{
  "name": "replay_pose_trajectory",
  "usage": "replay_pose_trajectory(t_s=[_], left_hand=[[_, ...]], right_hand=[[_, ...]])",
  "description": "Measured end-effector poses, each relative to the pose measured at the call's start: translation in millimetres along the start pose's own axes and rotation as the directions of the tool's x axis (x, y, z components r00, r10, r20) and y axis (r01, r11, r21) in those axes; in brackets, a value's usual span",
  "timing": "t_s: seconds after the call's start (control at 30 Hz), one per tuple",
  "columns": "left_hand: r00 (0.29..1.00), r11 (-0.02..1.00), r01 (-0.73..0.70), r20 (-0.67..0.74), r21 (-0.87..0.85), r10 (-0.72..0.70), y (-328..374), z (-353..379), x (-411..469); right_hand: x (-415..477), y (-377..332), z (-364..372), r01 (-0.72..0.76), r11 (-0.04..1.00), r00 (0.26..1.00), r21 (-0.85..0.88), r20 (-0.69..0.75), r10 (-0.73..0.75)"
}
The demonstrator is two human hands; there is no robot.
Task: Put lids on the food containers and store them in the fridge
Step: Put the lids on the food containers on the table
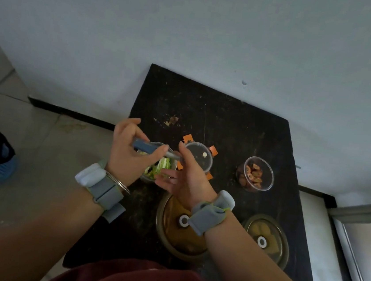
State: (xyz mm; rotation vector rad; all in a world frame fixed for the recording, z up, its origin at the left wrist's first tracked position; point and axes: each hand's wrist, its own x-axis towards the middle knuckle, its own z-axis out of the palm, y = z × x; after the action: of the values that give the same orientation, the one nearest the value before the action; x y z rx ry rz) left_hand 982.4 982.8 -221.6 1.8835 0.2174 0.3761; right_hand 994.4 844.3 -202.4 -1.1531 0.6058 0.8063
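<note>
Holding a blue-handled utensil (150, 148) pinched in the left hand (130, 152), its fingers (162, 149) closed round it, above the salad container (158, 165) at bench centre, the person should set it aside, then bring the loose-fingered, empty right hand (183, 177) to the orange-clipped lid (199, 155) at its 2 o'clock.

Unlidded containers (258, 174), orange-clipped lid (198, 157)

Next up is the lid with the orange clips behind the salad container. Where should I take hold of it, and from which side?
Take the lid with orange clips by its round rim in a gap between clips, coming from above on its right side. It lies flat on the dark counter, so only the edge offers purchase; that side is open, while both hands and the salad container crowd its left.
</note>
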Motion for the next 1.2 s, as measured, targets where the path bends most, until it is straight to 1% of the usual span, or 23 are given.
replay_pose_trajectory(t_s=[0.03,0.07,0.13,0.2,0.27,0.37,0.4,0.43,0.47,0.53,0.57,0.6,0.67,0.77,0.8,0.83,0.9,0.97,1.0,1.07,1.13,1.17,1.2], left_hand=[[1.0,1.0,-0.01,0.019,-0.005,0.01,2,0,-3],[0.999,1.0,0.0,0.032,-0.023,0.001,-1,0,-5],[0.998,0.992,0.063,0.022,-0.105,-0.061,-6,0,-11],[0.992,0.981,0.127,-0.003,-0.145,-0.129,-11,0,-15],[0.99,0.986,0.141,-0.011,-0.086,-0.142,-16,2,-18],[0.986,0.985,0.158,-0.032,-0.063,-0.161,-25,10,-17],[0.984,0.984,0.17,-0.046,-0.057,-0.173,-28,12,-16],[0.982,0.982,0.182,-0.051,-0.043,-0.184,-31,14,-15],[0.979,0.98,0.196,-0.043,-0.031,-0.198,-35,15,-13],[0.976,0.976,0.216,-0.005,-0.017,-0.216,-41,16,-10],[0.976,0.976,0.218,0.016,-0.01,-0.218,-44,16,-10],[0.975,0.976,0.22,0.032,-0.009,-0.219,-45,17,-11],[0.973,0.973,0.23,0.024,-0.009,-0.23,-45,20,-15],[0.964,0.966,0.256,-0.068,-0.037,-0.258,-43,32,-24],[0.958,0.963,0.266,-0.095,-0.047,-0.269,-43,36,-25],[0.954,0.96,0.275,-0.11,-0.058,-0.28,-45,39,-25],[0.946,0.952,0.298,-0.113,-0.071,-0.304,-51,43,-21],[0.95,0.955,0.29,-0.106,-0.059,-0.295,-57,44,-19],[0.956,0.961,0.273,-0.101,-0.042,-0.276,-60,45,-18],[0.972,0.978,0.209,-0.116,0.027,-0.204,-67,47,-16],[0.986,0.986,0.119,-0.132,0.118,-0.103,-75,49,-11],[0.992,0.986,0.071,-0.112,0.154,-0.054,-78,51,-8],[0.996,0.981,0.049,-0.084,0.186,-0.034,-83,52,-5]], right_hand=[[-1,1,-1,-0.017,0.997,0.998,0.078,0.063,0.012],[-1,2,-3,0.013,0.989,0.994,0.146,0.109,-0.029],[2,3,-7,0.113,0.963,0.98,0.243,0.131,-0.148],[8,5,-13,0.205,0.951,0.965,0.233,0.115,-0.236],[12,9,-18,0.308,0.946,0.943,0.102,0.098,-0.318],[24,15,-27,0.41,0.891,0.91,-0.192,0.145,-0.388],[27,16,-29,0.422,0.87,0.906,-0.255,0.154,-0.394],[30,15,-32,0.417,0.865,0.909,-0.278,0.151,-0.39],[33,14,-36,0.394,0.881,0.918,-0.261,0.154,-0.365],[37,11,-42,0.289,0.949,0.947,-0.13,0.181,-0.264],[37,9,-44,0.246,0.966,0.952,-0.079,0.204,-0.226],[39,8,-47,0.239,0.968,0.95,-0.076,0.226,-0.216],[41,9,-48,0.269,0.955,0.95,-0.121,0.195,-0.243],[54,18,-49,0.286,0.953,0.955,-0.101,0.111,-0.275],[58,21,-51,0.314,0.938,0.949,-0.144,0.078,-0.306],[61,22,-54,0.353,0.905,0.935,-0.238,0.064,-0.348],[63,18,-58,0.397,0.793,0.913,-0.462,0.111,-0.392],[66,11,-61,0.444,0.623,0.881,-0.643,0.186,-0.436],[69,9,-61,0.466,0.537,0.861,-0.703,0.221,-0.458],[79,7,-57,0.489,0.394,0.823,-0.778,0.261,-0.505],[91,6,-52,0.505,0.281,0.782,-0.816,0.295,-0.549],[95,4,-51,0.511,0.227,0.766,-0.829,0.319,-0.559],[101,3,-51,0.508,0.187,0.766,-0.841,0.342,-0.544]])
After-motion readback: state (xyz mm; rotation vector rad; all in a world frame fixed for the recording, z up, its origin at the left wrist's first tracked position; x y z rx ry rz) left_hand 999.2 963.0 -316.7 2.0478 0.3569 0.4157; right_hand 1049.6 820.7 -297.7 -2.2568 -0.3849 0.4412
